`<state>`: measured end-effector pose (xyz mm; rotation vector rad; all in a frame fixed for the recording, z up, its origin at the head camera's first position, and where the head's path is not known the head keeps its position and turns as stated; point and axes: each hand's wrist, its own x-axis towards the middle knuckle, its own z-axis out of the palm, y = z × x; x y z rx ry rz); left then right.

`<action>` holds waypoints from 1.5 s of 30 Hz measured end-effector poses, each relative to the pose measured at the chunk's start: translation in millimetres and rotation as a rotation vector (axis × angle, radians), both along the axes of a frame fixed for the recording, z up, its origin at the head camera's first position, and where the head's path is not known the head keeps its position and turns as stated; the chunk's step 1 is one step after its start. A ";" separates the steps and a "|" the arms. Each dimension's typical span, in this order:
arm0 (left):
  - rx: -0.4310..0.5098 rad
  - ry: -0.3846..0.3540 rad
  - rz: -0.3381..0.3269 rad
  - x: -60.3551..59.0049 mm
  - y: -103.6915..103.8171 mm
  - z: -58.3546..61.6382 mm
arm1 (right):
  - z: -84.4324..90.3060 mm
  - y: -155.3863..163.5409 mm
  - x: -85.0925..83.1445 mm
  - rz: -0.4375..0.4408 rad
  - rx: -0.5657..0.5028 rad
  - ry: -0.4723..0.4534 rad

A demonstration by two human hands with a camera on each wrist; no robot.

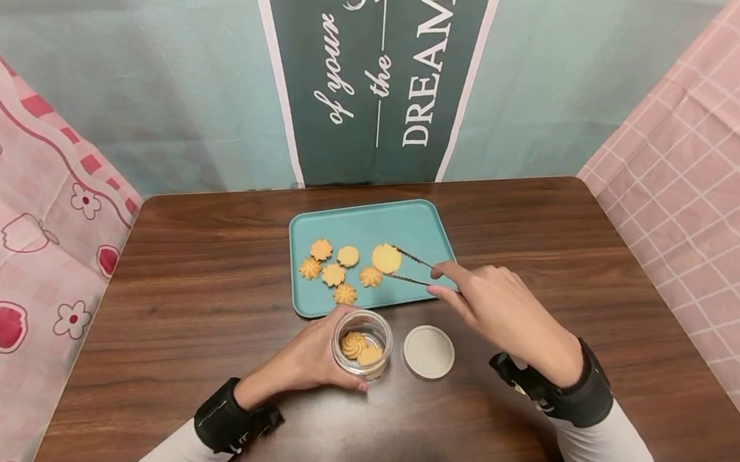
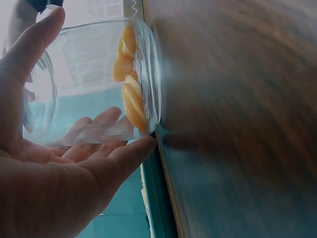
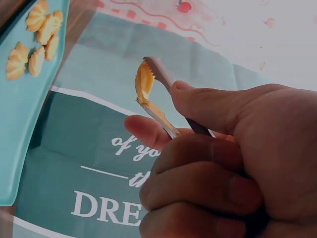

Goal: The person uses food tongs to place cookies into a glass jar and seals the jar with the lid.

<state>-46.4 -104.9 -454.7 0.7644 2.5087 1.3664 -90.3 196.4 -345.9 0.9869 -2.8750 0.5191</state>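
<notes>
The left hand (image 1: 309, 361) wraps a clear glass jar (image 1: 363, 343) near the teal tray (image 1: 410, 223), steadying it upright on the dark wood table (image 1: 207, 283); two ridged biscuits lie inside. The right hand (image 1: 502, 308) squeezes slim metal tongs (image 1: 414, 270) that clamp a round, flat biscuit (image 1: 386, 258) over the tray, so fingers stay off it. A white lid (image 1: 428, 352) lies right of the jar

A white round lid (image 1: 428, 352) lies on the wooden table (image 1: 206, 290). A green banner (image 1: 371, 70) hangs at the far side, pink cloths (image 1: 13, 229) at left and right.
</notes>
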 end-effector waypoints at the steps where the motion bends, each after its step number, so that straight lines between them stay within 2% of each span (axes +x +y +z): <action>1: 0.001 -0.001 -0.001 0.1 -0.1 -0.1 | 0.7 0.4 1.3 0.004 0.000 0.005; 18: 0.007 -0.027 0.001 0.2 -0.5 0.7 | 10.2 3.9 18.4 0.120 0.001 0.078; 30: -0.008 -0.017 0.005 0.0 -0.4 0.8 | 10.5 3.0 23.6 0.202 0.026 0.075; 37: -0.035 -0.050 0.036 0.4 0.2 1.8 | 7.1 -0.4 28.1 0.282 0.023 0.039; 45: -0.034 -0.044 0.038 0.5 0.4 2.0 | 5.2 -1.6 28.8 0.303 0.057 0.034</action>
